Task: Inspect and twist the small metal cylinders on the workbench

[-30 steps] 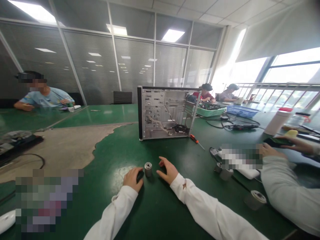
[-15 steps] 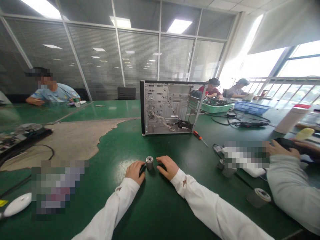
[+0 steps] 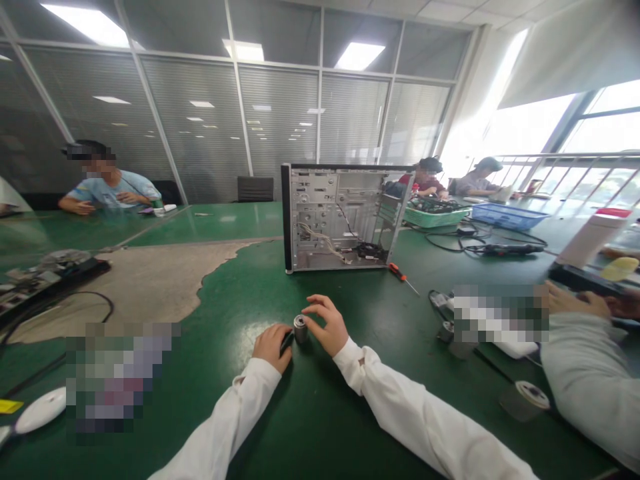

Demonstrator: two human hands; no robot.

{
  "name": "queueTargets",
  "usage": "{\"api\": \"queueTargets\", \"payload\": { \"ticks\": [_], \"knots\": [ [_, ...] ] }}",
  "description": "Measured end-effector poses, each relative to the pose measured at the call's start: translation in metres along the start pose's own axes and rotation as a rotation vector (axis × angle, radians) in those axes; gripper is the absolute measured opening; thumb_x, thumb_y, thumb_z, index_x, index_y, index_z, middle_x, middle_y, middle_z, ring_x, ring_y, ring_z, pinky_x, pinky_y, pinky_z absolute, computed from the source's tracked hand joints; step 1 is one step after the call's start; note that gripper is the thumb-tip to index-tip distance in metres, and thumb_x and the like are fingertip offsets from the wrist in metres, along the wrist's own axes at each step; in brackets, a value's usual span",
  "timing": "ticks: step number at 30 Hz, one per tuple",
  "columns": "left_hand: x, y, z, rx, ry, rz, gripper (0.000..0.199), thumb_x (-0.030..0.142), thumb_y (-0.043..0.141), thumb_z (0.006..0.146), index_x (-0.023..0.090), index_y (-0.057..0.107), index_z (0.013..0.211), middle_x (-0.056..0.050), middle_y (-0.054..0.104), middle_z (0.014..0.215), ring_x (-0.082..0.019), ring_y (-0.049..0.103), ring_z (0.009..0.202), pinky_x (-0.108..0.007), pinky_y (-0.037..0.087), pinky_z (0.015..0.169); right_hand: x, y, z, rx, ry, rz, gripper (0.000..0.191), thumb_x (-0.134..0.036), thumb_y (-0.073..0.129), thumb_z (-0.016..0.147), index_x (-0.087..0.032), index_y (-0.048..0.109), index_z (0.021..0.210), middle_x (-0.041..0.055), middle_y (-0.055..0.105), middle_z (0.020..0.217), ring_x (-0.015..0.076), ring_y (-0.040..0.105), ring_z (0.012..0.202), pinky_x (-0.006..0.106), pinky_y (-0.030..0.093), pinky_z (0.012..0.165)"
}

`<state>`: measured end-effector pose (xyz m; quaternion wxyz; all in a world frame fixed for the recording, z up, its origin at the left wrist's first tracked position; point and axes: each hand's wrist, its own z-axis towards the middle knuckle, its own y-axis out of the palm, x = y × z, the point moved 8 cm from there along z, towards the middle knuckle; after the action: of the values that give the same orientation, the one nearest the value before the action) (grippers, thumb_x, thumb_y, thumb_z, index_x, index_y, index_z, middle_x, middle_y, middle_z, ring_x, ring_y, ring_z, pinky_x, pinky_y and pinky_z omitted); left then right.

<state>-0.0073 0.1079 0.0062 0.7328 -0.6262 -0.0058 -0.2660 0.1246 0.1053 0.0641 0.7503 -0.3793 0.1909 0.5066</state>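
My left hand (image 3: 271, 348) rests on the green table top (image 3: 240, 413), its fingers closed on a small black object (image 3: 287, 343) that is mostly hidden. A short metal cylinder (image 3: 301, 329) with a dark top stands between my hands. My right hand (image 3: 325, 327) arches over to its right, fingers spread and curved, with the fingertips at or very near the cylinder. I cannot tell whether they touch it. White sleeves cover both forearms.
An open computer tower case (image 3: 300, 220) stands ahead, with an orange-handled screwdriver (image 3: 397, 271) by its corner. To the right, a co-worker's sleeve (image 3: 585, 380) and hand (image 3: 570, 303) lie near a tape roll (image 3: 525, 400). Blurred patches cover items on both sides.
My right hand has lifted and curved over toward the metal cylinder. The view has shifted slightly, and the black object shows a little more at my left hand.
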Motion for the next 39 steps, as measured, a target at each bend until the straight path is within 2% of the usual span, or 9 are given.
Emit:
{"api": "queueTargets", "payload": {
  "ticks": [17, 20, 24, 28, 34, 39],
  "knots": [
    [0.0, 0.001, 0.001, 0.0, 0.006, -0.003, 0.039, 0.015, 0.045, 0.062, 0.018, 0.049, 0.101, -0.006, 0.052, 0.108, -0.022, 0.043, 0.103, -0.035, 0.032, 0.086, 0.009, 0.013, 0.008, -0.085, 0.049, -0.055, 0.006, -0.018, 0.055, 0.065, -0.02, 0.058, 0.07, 0.0053, 0.048, 0.099, 0.0176, 0.045, 0.096, 0.034, 0.035, 0.085],
    [-0.001, 0.001, 0.0, -0.005, 0.001, -0.001, 0.039, 0.016, 0.045, 0.063, 0.019, 0.049, 0.101, -0.006, 0.052, 0.108, -0.022, 0.042, 0.104, -0.036, 0.032, 0.086, 0.004, 0.01, 0.011, -0.075, 0.037, -0.043, 0.005, -0.018, 0.055, 0.066, -0.02, 0.057, 0.069, 0.0051, 0.049, 0.099, 0.0174, 0.045, 0.096, 0.034, 0.035, 0.085],
    [-0.003, 0.002, 0.0, -0.01, -0.015, 0.002, 0.039, 0.017, 0.045, 0.063, 0.02, 0.048, 0.102, -0.006, 0.051, 0.109, -0.022, 0.042, 0.105, -0.036, 0.032, 0.087, 0.002, -0.004, 0.017, -0.035, 0.01, -0.037, 0.006, -0.018, 0.052, 0.068, -0.02, 0.056, 0.072, 0.0049, 0.049, 0.097, 0.0167, 0.046, 0.095, 0.033, 0.036, 0.084],
    [-0.003, 0.003, 0.001, -0.012, -0.008, 0.002, 0.039, 0.017, 0.045, 0.063, 0.02, 0.048, 0.102, -0.006, 0.051, 0.109, -0.022, 0.042, 0.104, -0.036, 0.032, 0.086, 0.021, -0.016, 0.013, -0.033, 0.006, -0.114, 0.006, -0.019, 0.053, 0.067, -0.02, 0.057, 0.071, 0.005, 0.05, 0.096, 0.0174, 0.047, 0.093, 0.034, 0.036, 0.083],
    [-0.005, 0.006, 0.002, -0.007, -0.014, 0.018, 0.04, 0.016, 0.046, 0.062, 0.019, 0.048, 0.102, -0.006, 0.051, 0.11, -0.022, 0.042, 0.105, -0.035, 0.032, 0.086, 0.066, -0.007, -0.009, -0.183, 0.08, -0.333, 0.005, -0.021, 0.056, 0.065, -0.021, 0.059, 0.069, 0.0053, 0.051, 0.096, 0.0199, 0.045, 0.093, 0.038, 0.037, 0.078],
    [-0.003, 0.004, 0.002, -0.018, 0.003, 0.01, 0.04, 0.016, 0.045, 0.062, 0.018, 0.048, 0.103, -0.006, 0.051, 0.109, -0.022, 0.042, 0.105, -0.036, 0.032, 0.086, 0.073, -0.004, -0.013, -0.224, 0.089, -0.375, 0.005, -0.021, 0.057, 0.064, -0.021, 0.059, 0.069, 0.0049, 0.051, 0.096, 0.0204, 0.044, 0.094, 0.039, 0.037, 0.077]
  ]
}}
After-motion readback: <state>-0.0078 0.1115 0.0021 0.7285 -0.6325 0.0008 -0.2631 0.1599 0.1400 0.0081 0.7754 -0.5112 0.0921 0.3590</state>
